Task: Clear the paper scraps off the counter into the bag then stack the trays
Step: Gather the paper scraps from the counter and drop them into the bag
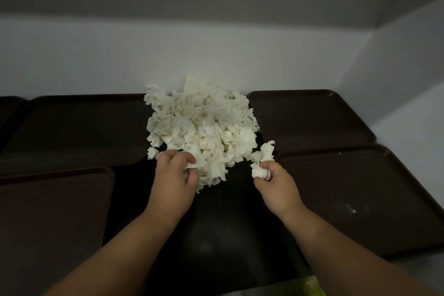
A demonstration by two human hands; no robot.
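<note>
- Four trays (310, 118) in clear view, two at each end of the counter (221, 235). Where are the scraps (204, 127)?
- One pile, mid-counter at the back edge, between the trays.
- And the hands?
- Apart. The left hand (174, 175) pinches scraps at the pile's near edge; the right hand (276, 182) is clenched on a wad (260, 170) just right of the pile.

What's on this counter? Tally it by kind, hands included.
Brown trays: 4 (far left tray, near left tray, far right tray, near right tray); a dark sliver at the left edge may be a fifth
Heaps of paper scraps: 1
Hands: 2 (left hand, right hand, both gripping scraps)
Yellow thing at bottom edge: 1
Total: 8
</note>
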